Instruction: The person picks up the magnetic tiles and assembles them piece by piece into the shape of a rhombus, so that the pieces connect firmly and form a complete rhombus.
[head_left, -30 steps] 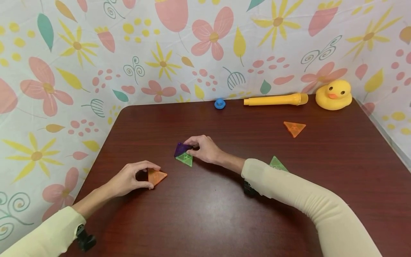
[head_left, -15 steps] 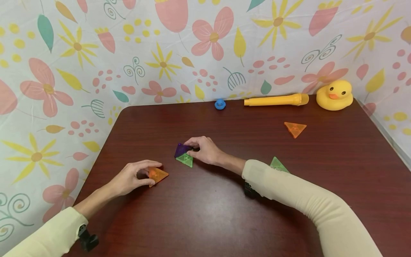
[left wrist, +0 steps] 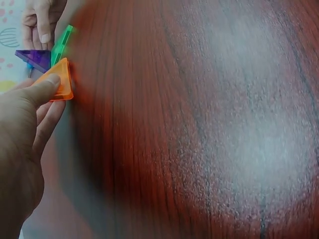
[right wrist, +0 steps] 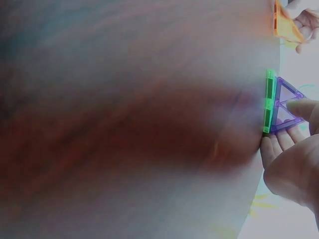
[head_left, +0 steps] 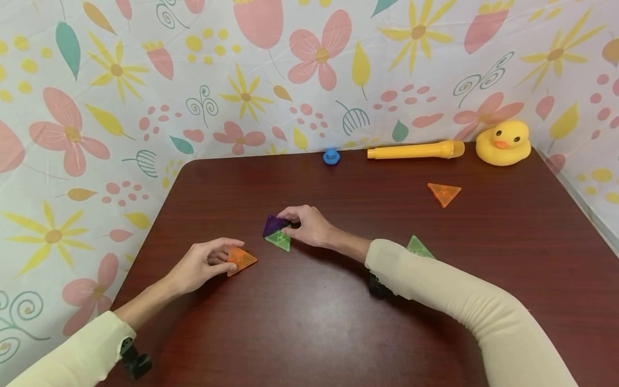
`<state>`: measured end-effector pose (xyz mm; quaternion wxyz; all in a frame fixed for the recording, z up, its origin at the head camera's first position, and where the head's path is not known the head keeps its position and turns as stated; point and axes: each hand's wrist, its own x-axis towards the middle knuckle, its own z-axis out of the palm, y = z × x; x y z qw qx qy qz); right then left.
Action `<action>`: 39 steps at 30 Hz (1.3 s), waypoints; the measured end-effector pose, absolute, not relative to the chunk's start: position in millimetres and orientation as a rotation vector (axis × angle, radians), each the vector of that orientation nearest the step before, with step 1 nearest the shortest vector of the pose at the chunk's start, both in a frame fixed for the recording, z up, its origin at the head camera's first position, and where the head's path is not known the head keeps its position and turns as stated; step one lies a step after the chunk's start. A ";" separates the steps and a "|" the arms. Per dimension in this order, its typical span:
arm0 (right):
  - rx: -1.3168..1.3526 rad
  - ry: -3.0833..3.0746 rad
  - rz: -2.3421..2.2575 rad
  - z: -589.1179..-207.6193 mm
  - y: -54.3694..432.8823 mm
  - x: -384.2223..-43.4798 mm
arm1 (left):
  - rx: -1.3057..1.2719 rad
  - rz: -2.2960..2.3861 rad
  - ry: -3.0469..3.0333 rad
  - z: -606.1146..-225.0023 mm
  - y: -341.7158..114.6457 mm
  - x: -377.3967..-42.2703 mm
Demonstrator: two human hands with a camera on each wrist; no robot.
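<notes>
My left hand pinches a translucent orange triangular magnetic tile between thumb and fingers, left of the table's middle. In the left wrist view the thumb presses on the face of this orange tile. To its right, my right hand holds a purple triangular magnetic tile. A green triangular tile lies flat, its edge against the purple one, which stands up from it. The right wrist view has the thumb on one side of the purple tile, fingers on the other. A small gap separates the orange and green tiles.
Another orange triangle lies at the back right of the dark table. A second green triangle is partly hidden by my right sleeve. Along the back edge are a small blue duck, a yellow toy microphone and a yellow rubber duck.
My left hand has moved slightly right with the orange tile, closer to the green one, and turned the tile a little. The right hand and the purple and green tiles stay put.
</notes>
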<state>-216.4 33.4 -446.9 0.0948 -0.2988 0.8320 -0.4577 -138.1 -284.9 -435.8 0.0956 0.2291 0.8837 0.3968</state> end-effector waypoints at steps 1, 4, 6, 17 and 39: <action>-0.889 2.466 -1.347 -446.5 33.7 -216.8 | 0.680 1.185 2.630 -436.3 -283.8 -138.2; -0.899 2.460 -1.315 -445.0 34.4 -217.7 | 0.686 1.226 2.652 -438.6 -280.2 -138.8; -0.898 2.455 -1.300 -444.2 35.2 -218.0 | 0.678 1.263 2.651 -440.0 -277.4 -139.0; -0.908 2.458 -1.299 -441.8 40.6 -213.6 | 0.563 1.402 2.589 -443.3 -263.1 -141.3; -1.495 2.569 -1.393 -444.9 34.8 -177.3 | 0.391 1.680 2.385 -442.1 -237.2 -146.8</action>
